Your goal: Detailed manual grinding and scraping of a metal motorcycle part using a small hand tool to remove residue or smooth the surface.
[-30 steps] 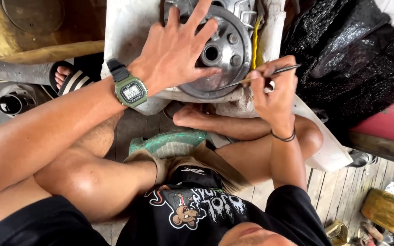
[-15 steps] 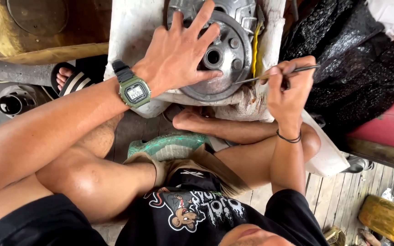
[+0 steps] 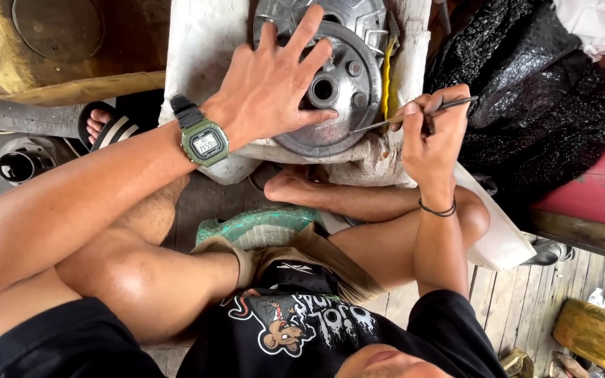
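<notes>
On white foam block (image 3: 197, 49): round metal engine cover (image 3: 348, 84). Left hand (image 3: 271, 87) lay flat, fingers spread, pinning cover against turning. Right hand (image 3: 432, 133) pinched thin brush (image 3: 414, 114) pen-fashion, tip at cover's rim for fine control.

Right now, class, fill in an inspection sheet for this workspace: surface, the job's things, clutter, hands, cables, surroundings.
Surface: white block carrying the part, worn and stained.
Job's things: round grey metal disc with a centre hole; thin metal tool, tip at the disc's rim.
Clutter: black plastic sheet; green sandal.
Hands: left hand spread flat on the disc; right hand gripping the tool.
Cables: yellow strip beside the disc; whether it is a cable cannot be told.
Surroundings: plank floor; yellow container; red bench.
</notes>
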